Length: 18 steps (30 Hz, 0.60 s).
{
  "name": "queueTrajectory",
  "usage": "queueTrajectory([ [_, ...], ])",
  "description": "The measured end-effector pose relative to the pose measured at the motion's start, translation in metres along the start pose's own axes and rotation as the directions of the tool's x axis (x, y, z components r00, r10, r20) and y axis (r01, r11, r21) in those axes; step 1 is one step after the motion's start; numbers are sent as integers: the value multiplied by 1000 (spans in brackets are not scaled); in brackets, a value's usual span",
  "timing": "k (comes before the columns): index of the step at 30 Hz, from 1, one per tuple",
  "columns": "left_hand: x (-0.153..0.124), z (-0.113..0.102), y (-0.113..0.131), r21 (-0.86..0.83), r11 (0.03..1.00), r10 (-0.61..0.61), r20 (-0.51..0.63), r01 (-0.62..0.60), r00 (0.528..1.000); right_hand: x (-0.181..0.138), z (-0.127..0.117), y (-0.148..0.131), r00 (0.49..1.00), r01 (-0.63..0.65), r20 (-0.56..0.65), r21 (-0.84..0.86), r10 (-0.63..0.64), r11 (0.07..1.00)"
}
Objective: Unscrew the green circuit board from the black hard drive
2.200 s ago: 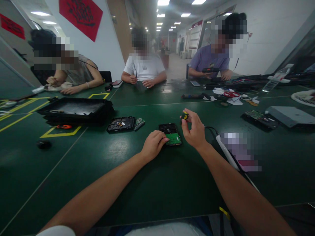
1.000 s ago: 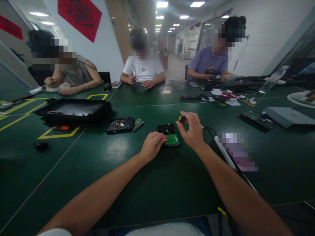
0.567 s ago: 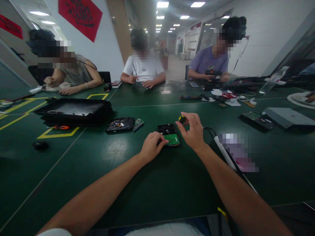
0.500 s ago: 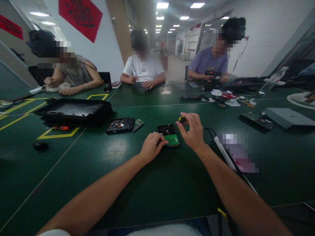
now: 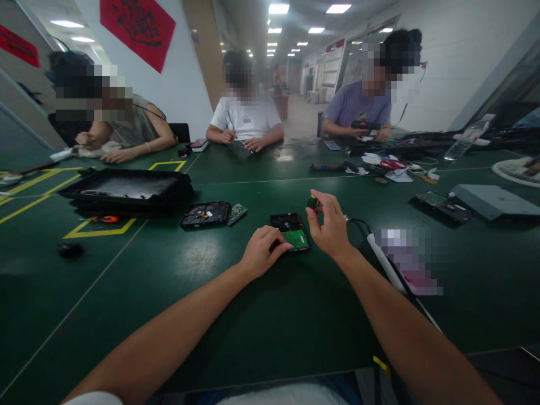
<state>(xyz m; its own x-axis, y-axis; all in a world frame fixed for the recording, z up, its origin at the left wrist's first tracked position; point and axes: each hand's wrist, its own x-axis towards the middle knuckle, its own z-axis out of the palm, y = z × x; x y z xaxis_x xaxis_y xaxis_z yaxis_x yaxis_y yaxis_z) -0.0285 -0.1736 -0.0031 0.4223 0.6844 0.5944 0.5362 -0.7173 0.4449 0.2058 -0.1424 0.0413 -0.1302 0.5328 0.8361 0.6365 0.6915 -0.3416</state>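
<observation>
Our right hand (image 5: 330, 222) pinches a yellow-and-black tool (image 5: 313, 201), tipped more upright just now, seemingly a small realignment; our left hand (image 5: 262, 251) touches the green board (image 5: 298, 239) on the table (image 5: 270, 315), grip unclear.

Board (image 5: 298, 239) partly behind left hand (image 5: 262, 252), tool (image 5: 312, 201) half-hidden; grey box (image 5: 498, 201) cropped

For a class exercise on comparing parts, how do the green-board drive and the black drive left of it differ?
The green-board drive shows a green board on top; the black drive shows a dark face with a small white patch. The left hand has its fingers on the green-board drive; no hand is on the black drive. Both lie on the green table.
</observation>
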Motion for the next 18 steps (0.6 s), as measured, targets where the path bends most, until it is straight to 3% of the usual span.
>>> queueTrajectory([
  [18, -1, 6, -3, 85, 994, 63, 123, -74, 990, -1, 1, 2, 1000, -8, -13, -36, 8, 999],
])
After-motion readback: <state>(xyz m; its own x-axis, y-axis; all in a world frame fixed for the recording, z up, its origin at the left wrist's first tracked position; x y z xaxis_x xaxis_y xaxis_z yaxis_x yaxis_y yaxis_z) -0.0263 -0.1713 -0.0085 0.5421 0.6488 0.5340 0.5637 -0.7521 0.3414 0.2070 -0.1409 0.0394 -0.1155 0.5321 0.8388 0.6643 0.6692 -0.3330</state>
